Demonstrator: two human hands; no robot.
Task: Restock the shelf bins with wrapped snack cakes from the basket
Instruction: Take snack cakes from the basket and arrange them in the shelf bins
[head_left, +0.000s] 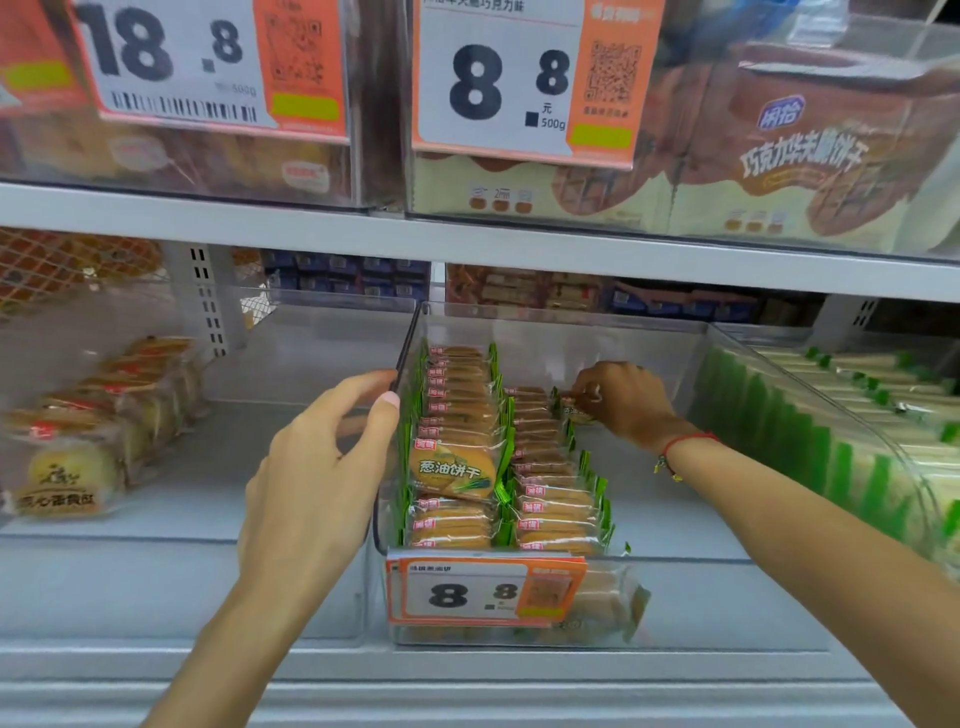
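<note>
While the clear shelf bin (519, 332) is steadied at its left wall by the left hand (317, 467), whose thumb and curled fingers are closed on the dark rim, a wrapped snack pack (571, 408) is pinched in the fingertips of the right hand (623, 397) at the far end of the second row. The brace is judged to be there so the bin is not pushed back as packs are pressed in. Both rows of green-edged packs (457, 467) are stood on edge, probably to fit more and keep labels facing forward. From about 5 o'clock the right forearm is stretched deep into the bin, wrist bent down; the left arm is raised from 7 o'clock. No basket is seen.
</note>
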